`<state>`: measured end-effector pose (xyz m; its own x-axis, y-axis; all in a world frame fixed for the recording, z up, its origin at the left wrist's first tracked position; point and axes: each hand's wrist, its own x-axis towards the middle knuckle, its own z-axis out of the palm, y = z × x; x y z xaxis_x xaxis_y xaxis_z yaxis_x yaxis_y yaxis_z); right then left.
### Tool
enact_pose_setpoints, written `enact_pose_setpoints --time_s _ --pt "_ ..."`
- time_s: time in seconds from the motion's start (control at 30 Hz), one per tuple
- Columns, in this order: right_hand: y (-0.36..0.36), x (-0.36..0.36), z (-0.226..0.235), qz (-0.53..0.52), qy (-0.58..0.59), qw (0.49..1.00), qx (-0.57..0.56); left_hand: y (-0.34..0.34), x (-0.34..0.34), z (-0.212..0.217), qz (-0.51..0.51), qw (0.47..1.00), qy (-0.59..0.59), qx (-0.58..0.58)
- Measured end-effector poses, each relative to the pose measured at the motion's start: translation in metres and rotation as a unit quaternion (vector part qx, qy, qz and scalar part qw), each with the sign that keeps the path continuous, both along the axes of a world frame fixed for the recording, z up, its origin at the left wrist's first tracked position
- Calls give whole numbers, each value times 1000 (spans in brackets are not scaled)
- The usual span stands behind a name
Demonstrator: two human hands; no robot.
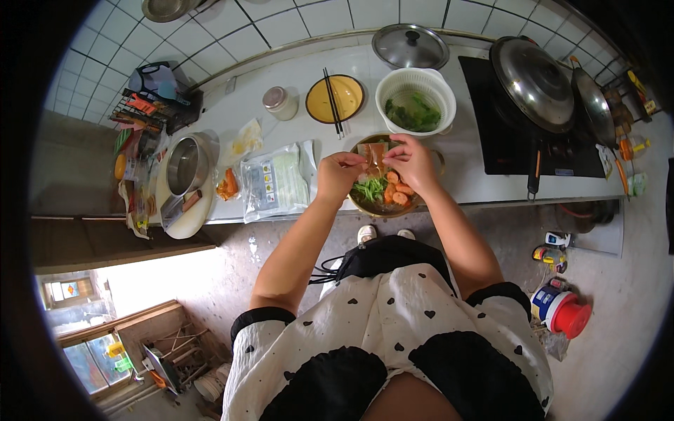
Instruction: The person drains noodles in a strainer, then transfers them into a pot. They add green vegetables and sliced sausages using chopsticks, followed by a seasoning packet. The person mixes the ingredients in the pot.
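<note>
Both hands are over a brass-coloured pot (373, 212) near the counter's front edge. Between them is a small clear sachet (374, 154) with orange-brown contents. My left hand (338, 174) pinches its left side, and my right hand (413, 165) pinches its right side. Shredded green vegetable (370, 189) lies at the left in the pot, with carrot slices (398, 191) beside it at the right. The sachet and my fingers hide the pot's far part. I cannot make out whether the sachet is torn.
Behind the pot stand a white colander (415, 78) with leafy greens and a yellow plate (317, 105) with black chopsticks (333, 102) across it. A plastic package (277, 184) lies left. A lidded wok (537, 84) sits on the black cooktop (502, 151). A knife (173, 208) rests far left.
</note>
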<state>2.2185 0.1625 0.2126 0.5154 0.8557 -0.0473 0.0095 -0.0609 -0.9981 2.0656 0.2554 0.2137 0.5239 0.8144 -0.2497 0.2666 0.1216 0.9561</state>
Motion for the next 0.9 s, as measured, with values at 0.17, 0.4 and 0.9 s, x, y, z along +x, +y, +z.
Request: enact_pose_setpoints --time_s 0.17,0.4,0.9 --pt "-12 7 1 5 -34 999 -28 -10 15 3 -14 999 -2 46" --pt "-11 18 -3 -32 -53 998 -9 -12 33 21 -7 996 -47 -77" --pt "26 25 12 3 -60 998 -9 27 41 21 -51 954 -72 -287"
